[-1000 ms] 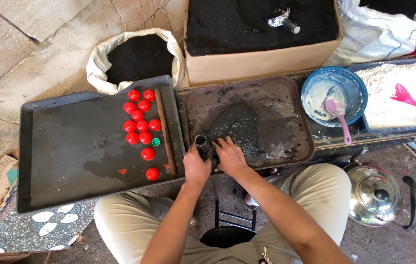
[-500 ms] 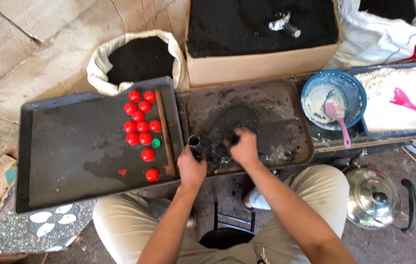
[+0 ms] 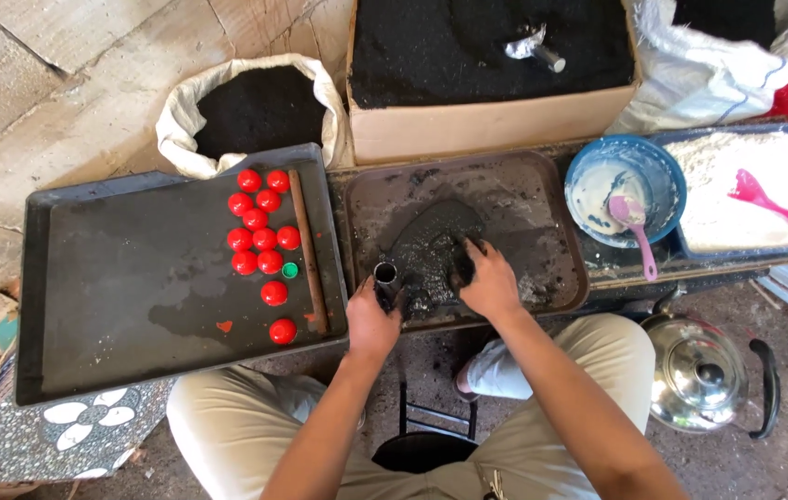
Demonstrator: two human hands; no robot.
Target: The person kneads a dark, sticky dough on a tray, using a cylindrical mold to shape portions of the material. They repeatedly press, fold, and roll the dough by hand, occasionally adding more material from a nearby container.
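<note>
My left hand (image 3: pixel 371 319) grips a small dark metal tube (image 3: pixel 385 278), held upright at the front left of a brown tray (image 3: pixel 556 199). My right hand (image 3: pixel 486 278) presses its fingers into a heap of wet black powder (image 3: pixel 426 245) in the middle of that tray, a palm's width right of the tube. Several red balls (image 3: pixel 259 227) and one small green cap (image 3: pixel 290 270) lie on a large black tray (image 3: pixel 116 278) to the left, beside a brown stick (image 3: pixel 306 245).
A white sack of black powder (image 3: pixel 255 111) and a cardboard box of black powder (image 3: pixel 486 56) with a metal tool stand behind the trays. A blue bowl (image 3: pixel 625 185) with a pink spoon, a blue tray of white powder (image 3: pixel 755 190) and a steel kettle (image 3: pixel 704 375) are at right.
My right hand has moved off the tube and to the right, into the black powder heap. The left hand stays on the tube.
</note>
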